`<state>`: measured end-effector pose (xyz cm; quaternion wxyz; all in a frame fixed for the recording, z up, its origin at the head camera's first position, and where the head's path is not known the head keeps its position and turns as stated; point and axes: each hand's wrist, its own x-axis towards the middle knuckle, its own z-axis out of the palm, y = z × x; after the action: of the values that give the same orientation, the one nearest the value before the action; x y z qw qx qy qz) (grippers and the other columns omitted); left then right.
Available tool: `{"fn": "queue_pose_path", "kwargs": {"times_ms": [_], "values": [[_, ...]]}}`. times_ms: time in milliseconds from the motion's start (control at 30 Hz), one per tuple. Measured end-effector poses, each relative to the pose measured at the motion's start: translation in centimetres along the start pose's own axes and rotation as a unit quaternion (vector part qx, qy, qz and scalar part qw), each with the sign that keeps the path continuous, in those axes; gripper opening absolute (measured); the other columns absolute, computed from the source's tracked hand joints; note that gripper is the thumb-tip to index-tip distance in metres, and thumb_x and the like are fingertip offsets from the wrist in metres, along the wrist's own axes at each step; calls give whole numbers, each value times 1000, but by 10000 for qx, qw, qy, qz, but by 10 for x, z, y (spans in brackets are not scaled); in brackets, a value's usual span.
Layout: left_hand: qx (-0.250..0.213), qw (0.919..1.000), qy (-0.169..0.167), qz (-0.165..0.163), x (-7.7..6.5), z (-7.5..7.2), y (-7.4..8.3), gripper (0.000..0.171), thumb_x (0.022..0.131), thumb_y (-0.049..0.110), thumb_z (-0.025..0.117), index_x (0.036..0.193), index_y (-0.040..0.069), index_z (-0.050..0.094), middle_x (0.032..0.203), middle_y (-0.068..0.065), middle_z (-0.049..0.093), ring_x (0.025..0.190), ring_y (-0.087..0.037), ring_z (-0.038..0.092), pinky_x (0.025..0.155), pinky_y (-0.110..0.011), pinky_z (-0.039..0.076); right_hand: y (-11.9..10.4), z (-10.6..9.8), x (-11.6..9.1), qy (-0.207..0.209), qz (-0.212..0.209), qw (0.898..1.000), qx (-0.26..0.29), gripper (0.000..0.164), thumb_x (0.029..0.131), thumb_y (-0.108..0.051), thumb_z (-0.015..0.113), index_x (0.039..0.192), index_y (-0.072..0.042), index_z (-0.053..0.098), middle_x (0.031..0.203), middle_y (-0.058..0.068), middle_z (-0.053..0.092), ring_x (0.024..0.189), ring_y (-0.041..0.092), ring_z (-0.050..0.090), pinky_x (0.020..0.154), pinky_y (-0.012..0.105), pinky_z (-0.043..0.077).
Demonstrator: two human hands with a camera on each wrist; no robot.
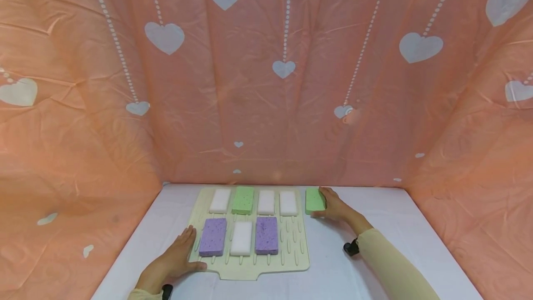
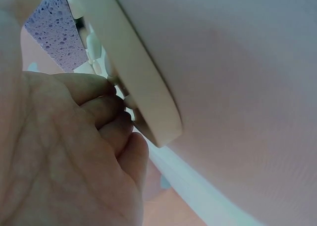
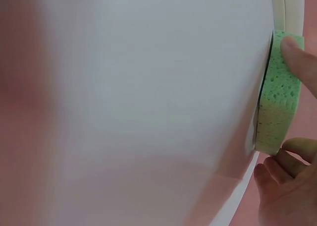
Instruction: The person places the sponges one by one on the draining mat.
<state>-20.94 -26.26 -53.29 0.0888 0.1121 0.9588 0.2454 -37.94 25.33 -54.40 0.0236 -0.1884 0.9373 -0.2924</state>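
A cream ridged tray with a short front tab lies on the table, bearing white, green and purple sponges in two rows. My left hand rests at its left edge, fingers along the side and thumb by the front corner; the left wrist view shows the fingertips at the tray's rim. Just right of the tray, my right hand grips a green sponge between thumb and fingers. In the right wrist view this porous sponge stays low over the white surface, thumb at one end and fingers at the other.
The back row on the tray holds white sponges and one green sponge. In front lie a purple sponge, a white sponge and another purple sponge. A peach curtain with hearts encloses the white table behind and on both sides.
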Motion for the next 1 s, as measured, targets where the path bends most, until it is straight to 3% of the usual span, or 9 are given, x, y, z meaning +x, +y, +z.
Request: {"fn": "queue_pose_path", "kwargs": {"times_ms": [500,1000], "values": [[-27,10000,-6,30,1,2,-3,124,81,43,93,154,-28,23,164,-49,16,155,-63,16,127,-71,17,-6,-1,-23,28,242,9997,69,118,81,-43,95,162,13,30,162,35,37,151,52,37,124,66,34],[-261,9995,-10,191,0,1,-6,126,80,46,92,153,-29,21,162,-52,15,153,-66,14,127,-72,12,-26,5,-48,136,-77,9996,229,116,80,-36,97,161,14,30,162,36,36,151,54,34,125,67,32]]}}
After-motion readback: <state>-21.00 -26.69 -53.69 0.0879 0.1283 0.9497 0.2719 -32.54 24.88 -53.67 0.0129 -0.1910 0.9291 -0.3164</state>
